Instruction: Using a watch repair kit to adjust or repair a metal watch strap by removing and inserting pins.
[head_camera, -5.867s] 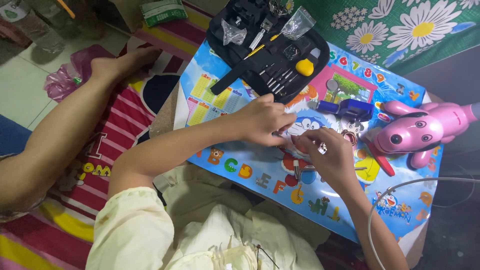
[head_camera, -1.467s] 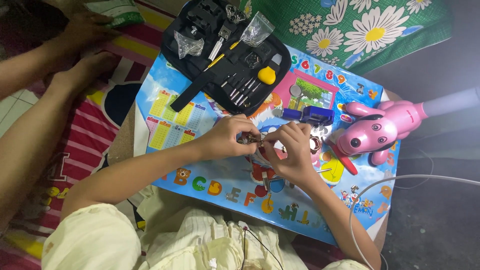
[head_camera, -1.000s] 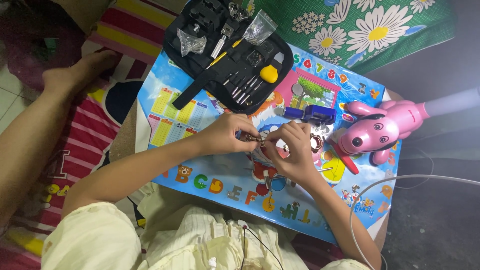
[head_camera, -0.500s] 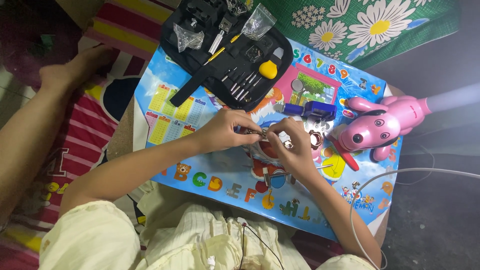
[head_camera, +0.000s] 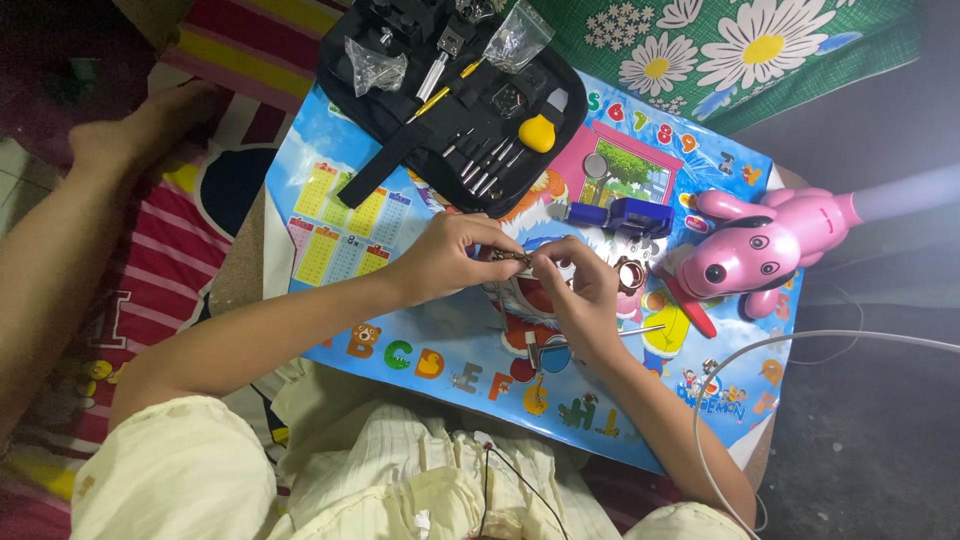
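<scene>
Since the frame half a second back, both hands have stayed together over the middle of the table, barely shifting. Largest here is the colourful alphabet mat that covers the low table, giving small parts a flat, bright ground to show against. At its far edge lies an open black tool case, tools facing the person within reach. A pink dog-shaped lamp stands at the right, near the work. The left hand and right hand meet fingertip to fingertip, both pinching a small metal piece, raised just above the mat so both thumbs can steady it; what kind of piece is too small to tell.
</scene>
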